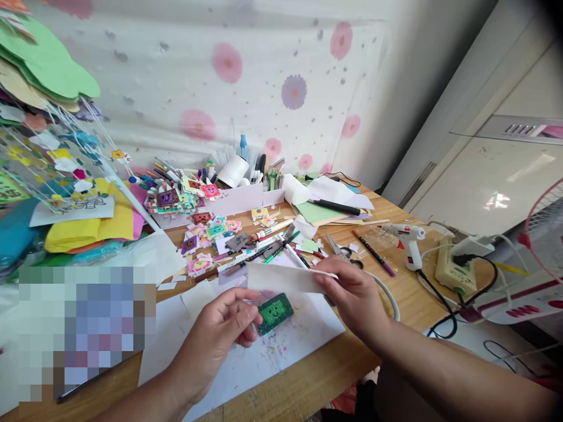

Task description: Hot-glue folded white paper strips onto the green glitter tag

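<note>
Pinched in my left hand (235, 319) is a small green card (275, 313) with a darker green border and a drawn smiling face, tilted above the paper. My right hand (352, 296) grips one end of a white paper strip (281, 278), which stretches leftward behind the card. Below both hands lies a large white sheet (303, 334) marked with pink and green smudges. Just beyond the strip, several markers (281, 249) and more small coloured face cards (200, 264) are scattered. The fingertips of my left hand are partly behind the card.
Scissors (341, 249) and a dark marker (373, 253) lie right of centre. A white hot glue gun (411, 243) stands near a power strip (455, 266) with trailing cables. Boxes of pens (240, 199) line the wall. Paper hangings (48, 140) and a pixelated area (97, 340) are at left.
</note>
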A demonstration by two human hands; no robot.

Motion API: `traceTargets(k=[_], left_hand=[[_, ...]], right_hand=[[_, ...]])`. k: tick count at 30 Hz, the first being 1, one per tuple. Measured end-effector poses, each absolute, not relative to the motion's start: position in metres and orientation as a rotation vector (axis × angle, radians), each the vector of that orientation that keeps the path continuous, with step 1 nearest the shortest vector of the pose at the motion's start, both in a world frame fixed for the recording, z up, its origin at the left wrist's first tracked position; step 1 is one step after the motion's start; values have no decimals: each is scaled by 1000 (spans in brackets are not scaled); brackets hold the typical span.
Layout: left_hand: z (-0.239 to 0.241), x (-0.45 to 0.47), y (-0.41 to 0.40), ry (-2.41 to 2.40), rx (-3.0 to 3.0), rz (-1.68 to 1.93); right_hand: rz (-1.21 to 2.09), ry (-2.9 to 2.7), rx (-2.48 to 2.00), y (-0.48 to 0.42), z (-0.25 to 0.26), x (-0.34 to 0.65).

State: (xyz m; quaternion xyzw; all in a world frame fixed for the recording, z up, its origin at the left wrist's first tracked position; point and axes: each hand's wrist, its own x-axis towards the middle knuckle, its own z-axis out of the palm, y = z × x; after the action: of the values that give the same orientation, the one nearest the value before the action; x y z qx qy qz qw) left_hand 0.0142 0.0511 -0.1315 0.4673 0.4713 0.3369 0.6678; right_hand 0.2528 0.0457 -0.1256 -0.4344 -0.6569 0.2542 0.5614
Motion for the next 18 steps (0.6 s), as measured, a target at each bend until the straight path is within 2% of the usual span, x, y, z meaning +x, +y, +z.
traceTargets(k=[3,6,12,18], left_hand=[[-131,15,50,885,789,736],[-129,14,48,653,638,630],[-124,12,49,524,607,662],[-125,16,48,766,640,756]], right_hand=[[219,-1887,-674,40,-113,260],[75,-2086,-500,39,-108,262],[-57,-2254,-531,41,-126,266],[-171,-2283,-656,40,-131,273]])
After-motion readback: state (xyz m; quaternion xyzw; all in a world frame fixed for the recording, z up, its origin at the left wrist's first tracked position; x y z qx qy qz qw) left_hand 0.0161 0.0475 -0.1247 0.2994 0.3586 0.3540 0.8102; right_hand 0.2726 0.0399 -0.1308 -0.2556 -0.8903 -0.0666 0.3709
